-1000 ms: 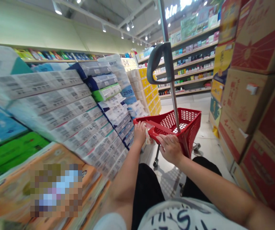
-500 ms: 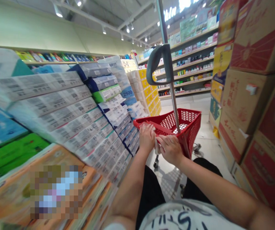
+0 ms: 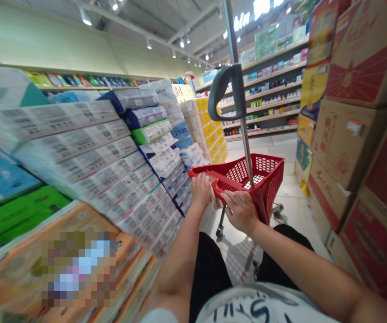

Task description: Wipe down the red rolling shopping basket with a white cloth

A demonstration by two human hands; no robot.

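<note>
A red shopping cart (image 3: 268, 172) with a perforated plastic basket stands in front of my knees. My left hand (image 3: 200, 192) is closed on a crumpled white wipe (image 3: 214, 197), pressing it to the left part of the cart's red handle (image 3: 217, 190). Part of the wipe hangs out below the fingers on the right. Farther right on that handle rests my right hand (image 3: 239, 210), its fingers curled over the bar. From the cart rises a metal pole (image 3: 246, 148) bearing a grey loop grip (image 3: 229, 92).
Packs of tissue paper (image 3: 89, 143) are stacked high close on the left. Cardboard cartons (image 3: 345, 134) line the right side. Shelves of small goods (image 3: 270, 89) stand at the back, beyond the pale floor (image 3: 286, 193). A cart wheel (image 3: 219, 232) shows below the handle.
My left hand has slid a little left along the handle with the wipe, baring red handle between the hands. My right hand has stayed nearly in place.
</note>
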